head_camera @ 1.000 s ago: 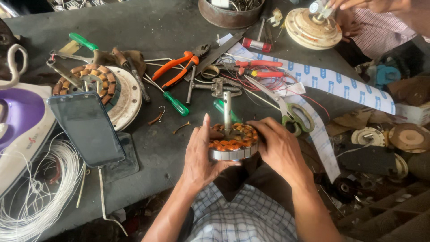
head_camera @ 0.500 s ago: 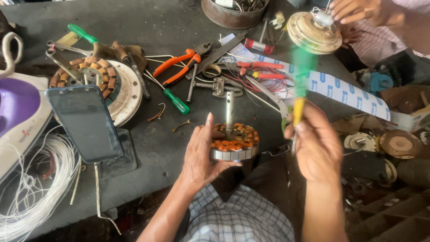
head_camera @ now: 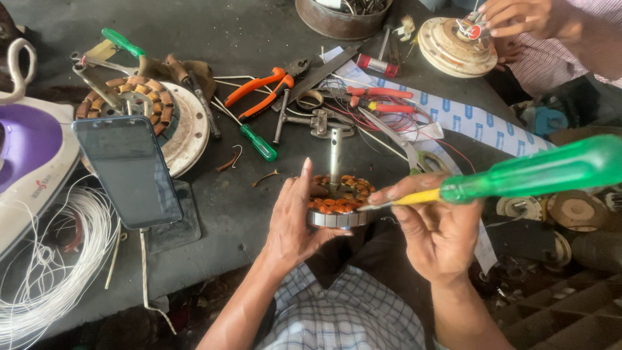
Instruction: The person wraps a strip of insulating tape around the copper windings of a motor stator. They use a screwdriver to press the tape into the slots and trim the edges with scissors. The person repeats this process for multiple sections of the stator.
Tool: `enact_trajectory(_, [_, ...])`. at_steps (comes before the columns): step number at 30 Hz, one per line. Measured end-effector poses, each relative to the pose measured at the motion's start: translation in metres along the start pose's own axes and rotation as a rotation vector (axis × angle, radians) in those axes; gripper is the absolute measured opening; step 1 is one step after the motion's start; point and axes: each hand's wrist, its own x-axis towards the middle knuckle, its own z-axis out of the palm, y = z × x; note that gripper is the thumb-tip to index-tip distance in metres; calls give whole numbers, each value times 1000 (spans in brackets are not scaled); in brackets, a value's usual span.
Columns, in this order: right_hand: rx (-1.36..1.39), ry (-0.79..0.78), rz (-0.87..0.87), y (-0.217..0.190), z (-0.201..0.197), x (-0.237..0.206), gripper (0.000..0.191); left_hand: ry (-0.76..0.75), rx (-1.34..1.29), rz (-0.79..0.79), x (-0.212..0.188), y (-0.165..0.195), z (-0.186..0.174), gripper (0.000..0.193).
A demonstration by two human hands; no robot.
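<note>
Green and translucent, the handle of the screwdriver (head_camera: 531, 172) ran out to the right from the right hand (head_camera: 437, 227), which was closed around the yellow neck of the tool, thumb and forefinger pinching it close to the tip. That tip met the copper windings of the stator (head_camera: 338, 201) at their right edge. The left hand (head_camera: 291, 223) cupped the stator from the left and below, fingers wrapped under its steel rim, and held it at the near edge of the counter (head_camera: 246, 214) with the shaft (head_camera: 334, 152) standing upright.

A grip that close to the tip suited fine work: a short reach gave control, and the blade was best laid flat against the coils, since a slip could nick the enamel on the wire. The cupping hand looked firm enough to stop the stator turning under pressure.

Farther out lay orange-handled pliers (head_camera: 262, 91), a small green screwdriver (head_camera: 258, 142), a dark phone (head_camera: 127, 170) propped upright, and a second wound stator (head_camera: 139, 110) on its pale disc.
</note>
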Motion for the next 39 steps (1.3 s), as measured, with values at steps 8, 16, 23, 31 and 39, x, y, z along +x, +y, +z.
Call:
enact_trajectory(8, [-26, -43, 20, 7, 1, -4, 42, -6, 14, -5, -1, 0, 0, 129])
enact_trajectory(16, [-109, -160, 9, 2, -1, 1, 35, -10, -3, -12, -2, -1, 1, 130])
enact_trajectory(23, [-300, -264, -70, -4, -2, 19, 35, -13, -11, -16, -2, 0, 2, 131])
enact_trajectory(31, [-504, -399, -42, -12, 0, 36, 30, -23, -26, 13, 2, 3, -1, 129])
enact_trajectory(39, [-516, -617, -19, -17, 3, 59, 44, -9, 35, 83, 6, 8, -7, 99])
